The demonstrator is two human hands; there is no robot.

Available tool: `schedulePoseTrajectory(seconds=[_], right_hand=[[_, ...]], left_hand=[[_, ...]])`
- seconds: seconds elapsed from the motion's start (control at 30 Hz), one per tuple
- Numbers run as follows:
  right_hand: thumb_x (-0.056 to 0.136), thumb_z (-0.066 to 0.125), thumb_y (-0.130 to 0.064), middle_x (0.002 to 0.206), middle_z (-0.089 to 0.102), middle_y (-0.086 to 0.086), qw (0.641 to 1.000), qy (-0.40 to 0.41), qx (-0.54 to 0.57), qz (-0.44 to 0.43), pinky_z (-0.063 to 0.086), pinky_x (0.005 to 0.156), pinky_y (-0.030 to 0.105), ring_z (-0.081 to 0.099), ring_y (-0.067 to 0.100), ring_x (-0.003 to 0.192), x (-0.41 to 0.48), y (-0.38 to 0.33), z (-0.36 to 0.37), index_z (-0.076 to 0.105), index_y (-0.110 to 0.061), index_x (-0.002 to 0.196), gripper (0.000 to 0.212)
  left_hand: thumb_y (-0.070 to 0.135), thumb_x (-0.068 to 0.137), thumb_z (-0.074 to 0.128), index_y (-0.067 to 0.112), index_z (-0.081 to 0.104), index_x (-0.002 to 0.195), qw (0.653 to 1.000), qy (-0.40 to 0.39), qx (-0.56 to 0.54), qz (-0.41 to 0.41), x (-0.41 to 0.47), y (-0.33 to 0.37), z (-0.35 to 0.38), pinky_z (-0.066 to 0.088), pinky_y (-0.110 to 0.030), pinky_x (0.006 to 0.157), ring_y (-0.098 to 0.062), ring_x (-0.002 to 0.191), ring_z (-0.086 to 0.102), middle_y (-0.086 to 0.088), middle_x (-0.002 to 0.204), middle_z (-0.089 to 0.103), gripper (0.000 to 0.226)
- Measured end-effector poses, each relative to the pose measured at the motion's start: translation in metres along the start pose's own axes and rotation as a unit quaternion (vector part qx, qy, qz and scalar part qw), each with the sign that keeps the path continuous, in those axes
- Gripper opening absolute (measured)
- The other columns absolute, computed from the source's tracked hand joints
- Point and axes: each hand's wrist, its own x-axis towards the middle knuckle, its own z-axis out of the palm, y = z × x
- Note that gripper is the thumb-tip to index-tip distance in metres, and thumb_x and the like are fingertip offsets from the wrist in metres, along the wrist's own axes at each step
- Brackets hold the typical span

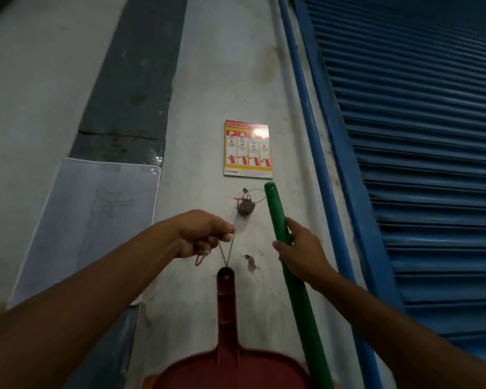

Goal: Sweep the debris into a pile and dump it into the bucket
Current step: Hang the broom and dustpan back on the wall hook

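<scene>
A red dustpan (227,332) hangs against the grey wall by a pale string loop (227,249) tied through its handle. My left hand (201,234) pinches that string just below a small wall hook (245,206). My right hand (300,249) grips the green broom handle (289,276), which stands upright against the wall to the right of the dustpan. A thin wire loop runs from the top of the handle to the hook. No debris or bucket is in view.
A red and yellow fire-extinguisher poster (248,148) is fixed to the wall above the hook. A laminated white sheet (96,220) hangs on the left. A blue rolling shutter (421,164) with a blue frame fills the right side.
</scene>
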Motion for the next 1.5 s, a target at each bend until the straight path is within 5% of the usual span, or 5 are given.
schedulePoseTrajectory(seconds=[0.43,1.0,1.13,1.2,1.5], right_hand=[[0.093,0.062,-0.014,0.102,0.058,0.003,0.998,-0.024,-0.058,-0.013,0.058,0.081,0.033,0.064,0.021,0.090,0.067,0.018,0.030,0.051,-0.009,0.138,0.047],[0.084,0.078,-0.024,0.103,0.052,0.000,0.982,-0.155,-0.083,0.063,0.061,0.082,0.036,0.064,0.020,0.097,0.037,0.057,0.045,0.049,-0.014,0.131,0.056],[0.091,0.068,-0.034,0.113,0.060,0.002,0.996,-0.028,-0.087,-0.008,0.053,0.068,0.024,0.061,0.012,0.086,0.032,0.043,0.049,0.057,-0.017,0.127,0.041],[0.096,0.061,-0.035,0.107,0.069,0.007,0.997,0.039,0.014,-0.067,0.057,0.073,0.030,0.065,0.015,0.081,0.031,0.027,0.052,0.068,-0.013,0.107,0.026],[0.091,0.066,-0.014,0.105,0.073,0.007,0.871,-0.247,0.407,0.122,0.052,0.075,0.032,0.067,0.022,0.099,0.027,-0.021,0.056,0.071,-0.006,0.105,0.017]], left_hand=[[0.014,0.094,0.064,0.007,0.072,0.099,0.976,0.175,0.079,0.103,0.043,-0.003,-0.003,0.027,-0.019,0.036,-0.009,0.044,0.033,0.000,0.052,0.053,0.012],[0.018,0.094,0.066,0.007,0.074,0.099,0.972,0.117,0.186,0.081,0.035,0.009,0.000,0.031,-0.019,0.042,-0.010,0.053,0.041,-0.002,0.063,0.057,0.015],[0.020,0.096,0.063,0.008,0.073,0.101,0.964,0.111,0.220,0.099,0.030,0.011,-0.002,0.032,-0.018,0.041,-0.007,0.045,0.040,-0.003,0.060,0.055,0.016],[0.022,0.097,0.061,0.009,0.072,0.102,0.959,0.108,0.239,0.105,0.029,0.012,-0.003,0.032,-0.019,0.042,-0.007,0.043,0.040,-0.003,0.059,0.053,0.018],[0.020,0.099,0.059,0.011,0.072,0.097,0.950,0.108,0.268,0.120,0.034,0.009,-0.004,0.032,-0.021,0.043,-0.008,0.043,0.040,0.000,0.054,0.053,0.016]])
